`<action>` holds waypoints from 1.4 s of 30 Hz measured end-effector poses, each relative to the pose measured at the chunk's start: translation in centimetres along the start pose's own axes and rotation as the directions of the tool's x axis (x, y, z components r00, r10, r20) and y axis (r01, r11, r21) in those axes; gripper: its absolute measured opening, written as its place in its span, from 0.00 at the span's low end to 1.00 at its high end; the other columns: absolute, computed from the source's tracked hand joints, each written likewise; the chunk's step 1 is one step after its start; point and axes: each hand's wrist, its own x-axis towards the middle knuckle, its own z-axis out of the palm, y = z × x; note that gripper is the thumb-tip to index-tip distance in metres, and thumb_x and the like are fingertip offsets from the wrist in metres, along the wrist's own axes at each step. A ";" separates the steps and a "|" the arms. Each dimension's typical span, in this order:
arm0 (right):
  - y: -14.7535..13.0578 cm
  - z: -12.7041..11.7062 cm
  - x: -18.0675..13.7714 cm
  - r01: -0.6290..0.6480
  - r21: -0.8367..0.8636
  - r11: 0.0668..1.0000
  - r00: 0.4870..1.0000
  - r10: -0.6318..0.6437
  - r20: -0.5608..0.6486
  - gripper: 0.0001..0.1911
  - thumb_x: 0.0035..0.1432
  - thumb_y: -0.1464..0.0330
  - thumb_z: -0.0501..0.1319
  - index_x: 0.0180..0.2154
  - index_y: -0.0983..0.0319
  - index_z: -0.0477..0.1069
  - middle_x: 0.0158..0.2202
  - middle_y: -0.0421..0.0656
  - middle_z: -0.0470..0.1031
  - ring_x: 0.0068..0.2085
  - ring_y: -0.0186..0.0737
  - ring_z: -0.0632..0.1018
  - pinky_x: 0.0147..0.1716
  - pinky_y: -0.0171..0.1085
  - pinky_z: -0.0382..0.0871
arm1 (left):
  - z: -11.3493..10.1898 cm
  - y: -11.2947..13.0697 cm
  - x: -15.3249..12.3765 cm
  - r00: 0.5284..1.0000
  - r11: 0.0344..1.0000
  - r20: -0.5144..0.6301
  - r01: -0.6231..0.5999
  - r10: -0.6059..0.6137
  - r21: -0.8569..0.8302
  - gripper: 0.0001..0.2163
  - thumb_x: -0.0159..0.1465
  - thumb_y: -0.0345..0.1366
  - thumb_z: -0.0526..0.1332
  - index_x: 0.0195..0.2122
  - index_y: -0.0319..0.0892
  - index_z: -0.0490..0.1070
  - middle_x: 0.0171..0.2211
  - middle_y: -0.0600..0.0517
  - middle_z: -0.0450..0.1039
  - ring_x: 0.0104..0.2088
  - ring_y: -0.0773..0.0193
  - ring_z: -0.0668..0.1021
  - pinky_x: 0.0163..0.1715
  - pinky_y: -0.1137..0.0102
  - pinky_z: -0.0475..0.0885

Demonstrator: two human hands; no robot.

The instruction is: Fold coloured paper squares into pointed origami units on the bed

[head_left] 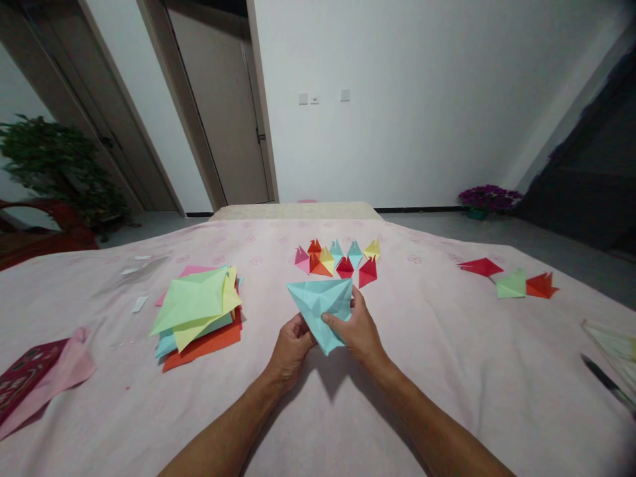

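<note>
A light blue sheet of origami paper [320, 301], partly folded and creased, is held up between both hands over the pink tablecloth. My left hand [291, 348] pinches its lower left edge, with some fingers hidden behind the paper. My right hand [365, 328] grips the right side, thumb pressed on the front face and fingers behind. Just beyond the paper stand several small folded paper cranes, among them a red crane [368, 271], an orange crane [318, 264] and a yellow crane [372, 250].
Left lies a stack of coloured paper [193, 305], green on top. A dark red booklet [30, 368] with pink paper lies far left. On the right are a red folded paper [481, 267], a green one [511, 285], an orange one [541, 285] and a dark pen-like object [606, 381].
</note>
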 end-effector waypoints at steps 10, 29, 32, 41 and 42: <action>-2.9 -0.3 -1.6 0.057 -0.045 0.997 0.998 -0.056 0.006 0.33 0.48 0.66 0.66 0.57 0.56 0.63 0.48 0.45 0.77 0.44 0.47 0.79 0.39 0.39 0.72 | -0.6 0.0 0.4 0.972 0.988 -0.230 -0.009 0.044 0.153 0.13 0.51 0.39 0.72 0.34 0.38 0.77 0.27 0.52 0.76 0.24 0.69 0.72 0.23 0.75 0.66; -2.8 0.0 -2.3 -0.002 0.382 0.924 0.980 -0.075 0.186 0.33 0.61 0.53 0.55 0.62 0.63 0.58 0.41 0.46 0.76 0.37 0.42 0.78 0.35 0.39 0.74 | -1.2 0.4 0.9 0.916 0.997 -0.398 -0.065 0.046 -0.036 0.26 0.50 0.39 0.73 0.49 0.40 0.69 0.34 0.53 0.76 0.29 0.72 0.75 0.22 0.80 0.65; -2.3 0.8 -2.8 0.054 0.326 0.944 0.983 -0.107 0.147 0.37 0.56 0.57 0.63 0.63 0.61 0.56 0.48 0.48 0.74 0.42 0.43 0.78 0.42 0.40 0.74 | -1.3 0.3 0.9 0.908 0.997 -0.414 -0.079 0.063 -0.021 0.27 0.51 0.40 0.73 0.50 0.41 0.68 0.35 0.53 0.77 0.29 0.72 0.76 0.23 0.79 0.66; -0.6 0.3 -1.8 0.198 -0.010 0.980 0.977 -0.197 0.079 0.27 0.56 0.65 0.61 0.58 0.59 0.64 0.47 0.46 0.79 0.41 0.45 0.79 0.41 0.41 0.73 | -2.5 1.7 1.2 0.879 0.937 -0.383 -0.168 0.283 0.306 0.32 0.54 0.40 0.71 0.58 0.45 0.61 0.53 0.43 0.69 0.37 0.66 0.77 0.27 0.75 0.70; -0.4 0.0 -1.6 0.226 -0.058 0.972 0.971 -0.220 0.096 0.27 0.56 0.65 0.60 0.58 0.59 0.64 0.46 0.46 0.79 0.41 0.45 0.80 0.41 0.41 0.73 | -3.0 2.2 1.2 0.862 0.891 -0.344 -0.225 0.371 0.395 0.34 0.53 0.38 0.71 0.60 0.48 0.60 0.56 0.43 0.66 0.36 0.66 0.77 0.28 0.75 0.71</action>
